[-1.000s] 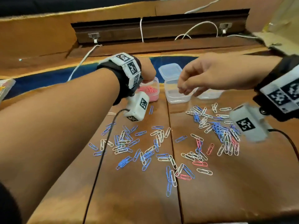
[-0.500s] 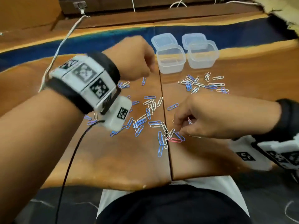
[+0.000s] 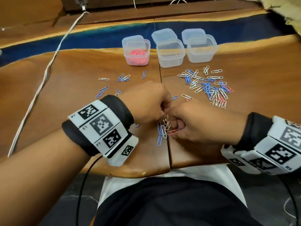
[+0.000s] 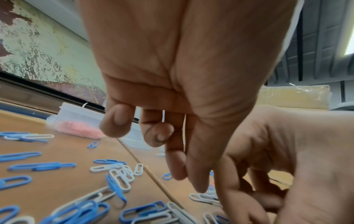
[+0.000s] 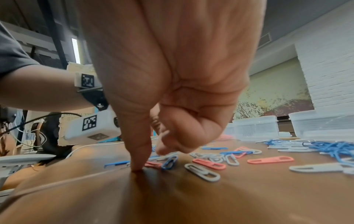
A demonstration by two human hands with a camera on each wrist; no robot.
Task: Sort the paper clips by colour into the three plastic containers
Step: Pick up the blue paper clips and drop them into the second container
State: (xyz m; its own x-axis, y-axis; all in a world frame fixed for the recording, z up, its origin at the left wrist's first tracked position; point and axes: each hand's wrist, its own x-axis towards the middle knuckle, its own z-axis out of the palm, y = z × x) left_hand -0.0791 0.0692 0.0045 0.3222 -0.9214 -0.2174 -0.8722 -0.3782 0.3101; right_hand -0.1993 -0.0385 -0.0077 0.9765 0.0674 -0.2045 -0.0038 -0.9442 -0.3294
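Both hands are down in the loose paper clips (image 3: pixel 210 88) on the worktop (image 3: pixel 81 111), right hand (image 3: pixel 200 123) pinching at a pink clip (image 3: pixel 172 131), left hand (image 3: pixel 146 103) curled round white ones (count unclear), so tangled neighbours could ride along into the pink container (image 3: pixel 136 53).

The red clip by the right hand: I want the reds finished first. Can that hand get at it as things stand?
Probably yes. The right hand is already down on the table, its fingertips at the red clip. Blue and white clips crowd one end, but nothing lies over it.
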